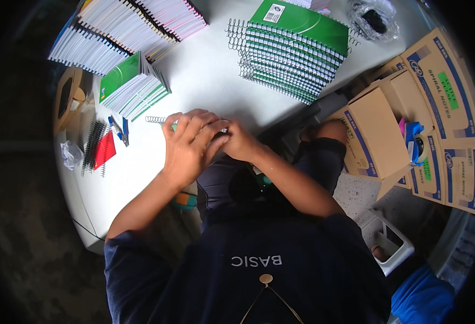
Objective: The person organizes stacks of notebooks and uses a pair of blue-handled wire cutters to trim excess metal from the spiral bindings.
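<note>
Near the front edge of the white table, my two hands are close together over a green spiral notebook (174,127), mostly hidden beneath them. From its left end a loose length of wire coil (155,119) sticks out past my fingers. My left hand (191,141) curls over the notebook, fingers bent and closed. My right hand (241,142) pinches at the opposite end, its fingertips meeting those of the left; what lies exactly between them is hidden. Left of my hands, a small stack of green notebooks (140,92) lies on the table.
A tall stack of green spiral notebooks (297,54) with protruding coils stands at the far right. Bound books (129,32) fill the far left. Blue-handled pliers (119,131), black coils (92,143) and a red card (105,150) lie left. Cardboard boxes (375,135) stand at right, with a tape dispenser (416,143).
</note>
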{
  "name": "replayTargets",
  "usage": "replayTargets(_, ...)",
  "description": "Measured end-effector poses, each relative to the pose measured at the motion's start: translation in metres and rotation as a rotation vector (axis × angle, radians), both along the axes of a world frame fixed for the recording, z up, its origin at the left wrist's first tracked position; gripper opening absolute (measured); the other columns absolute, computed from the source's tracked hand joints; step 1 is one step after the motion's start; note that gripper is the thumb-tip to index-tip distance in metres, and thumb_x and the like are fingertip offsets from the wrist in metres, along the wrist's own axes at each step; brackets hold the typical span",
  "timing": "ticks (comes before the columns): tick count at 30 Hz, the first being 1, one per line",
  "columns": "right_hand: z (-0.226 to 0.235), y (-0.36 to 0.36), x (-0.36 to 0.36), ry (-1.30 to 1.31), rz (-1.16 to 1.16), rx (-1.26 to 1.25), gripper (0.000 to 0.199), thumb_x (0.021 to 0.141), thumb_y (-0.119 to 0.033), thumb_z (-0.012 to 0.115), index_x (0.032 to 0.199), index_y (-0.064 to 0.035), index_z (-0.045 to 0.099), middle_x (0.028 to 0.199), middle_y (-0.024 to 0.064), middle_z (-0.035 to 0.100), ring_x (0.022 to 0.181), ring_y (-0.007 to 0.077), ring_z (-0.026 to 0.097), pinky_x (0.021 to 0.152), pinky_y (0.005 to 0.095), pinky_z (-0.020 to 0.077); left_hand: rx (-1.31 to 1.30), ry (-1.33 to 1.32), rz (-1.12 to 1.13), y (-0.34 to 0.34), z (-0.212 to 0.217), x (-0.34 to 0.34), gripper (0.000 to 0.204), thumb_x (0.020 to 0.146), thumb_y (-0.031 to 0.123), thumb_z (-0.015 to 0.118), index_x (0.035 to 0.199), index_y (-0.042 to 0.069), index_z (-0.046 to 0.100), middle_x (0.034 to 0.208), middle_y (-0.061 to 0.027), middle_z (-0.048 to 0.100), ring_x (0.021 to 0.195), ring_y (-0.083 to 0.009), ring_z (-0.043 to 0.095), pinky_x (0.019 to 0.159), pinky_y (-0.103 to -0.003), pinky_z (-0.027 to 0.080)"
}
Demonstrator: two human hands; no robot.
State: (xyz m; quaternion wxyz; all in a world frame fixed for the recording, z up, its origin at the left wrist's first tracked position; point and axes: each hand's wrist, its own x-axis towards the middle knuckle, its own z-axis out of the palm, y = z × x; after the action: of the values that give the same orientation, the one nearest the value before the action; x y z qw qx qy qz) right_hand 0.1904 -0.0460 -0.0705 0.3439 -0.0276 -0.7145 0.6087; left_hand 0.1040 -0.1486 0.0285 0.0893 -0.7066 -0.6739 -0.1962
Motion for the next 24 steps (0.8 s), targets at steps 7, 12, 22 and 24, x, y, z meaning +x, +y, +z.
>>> replayTargets(7,0.004,-0.004,0.002,-0.182,-0.005,-0.056,0.023,0.081,-0.017,0.066,0.095,0.0005,0.061,0.072,0.0165,0.063,0.064,0.0225,0.061,0.06,0.0328,0.0457,-0.173,-0.193,-0.128,0.014,0.033,-0.022,0.013,0.086,0.02,0.058,0.094,0.01,0.061,0.093,-0.0047,0.057,0.087,-0.0227,0.053,0.079,-0.033,0.033)
replayTargets(12,0.026,-0.004,0.007,-0.274,0.025,-0.091,0.026,0.082,-0.019,0.065,0.095,0.0027,0.061,0.072,0.0146,0.064,0.063,0.0172,0.06,0.061,0.0327,0.0454,-0.261,-0.288,-0.18,0.014,0.026,-0.034,0.011,0.086,0.02,0.059,0.09,0.01,0.062,0.09,-0.0043,0.058,0.087,-0.0219,0.054,0.078,-0.033,0.034)
replayTargets(22,0.008,-0.005,-0.005,-0.093,-0.045,-0.137,0.025,0.08,-0.015,0.066,0.095,0.0037,0.06,0.077,0.0181,0.064,0.071,0.0216,0.064,0.065,0.0337,0.0476,-0.188,-0.209,-0.238,0.022,0.038,-0.03,0.016,0.077,0.013,0.067,0.092,0.007,0.065,0.09,-0.0066,0.059,0.085,-0.0238,0.055,0.075,-0.033,0.037)
replayTargets(24,-0.002,-0.004,-0.014,-0.034,-0.107,-0.039,0.022,0.079,-0.014,0.067,0.091,0.004,0.061,0.076,0.0186,0.065,0.073,0.0177,0.064,0.065,0.0334,0.0483,-0.189,-0.186,-0.241,0.024,0.036,-0.031,0.016,0.077,0.011,0.065,0.093,0.007,0.065,0.09,-0.0071,0.06,0.083,-0.0244,0.056,0.074,-0.034,0.038)
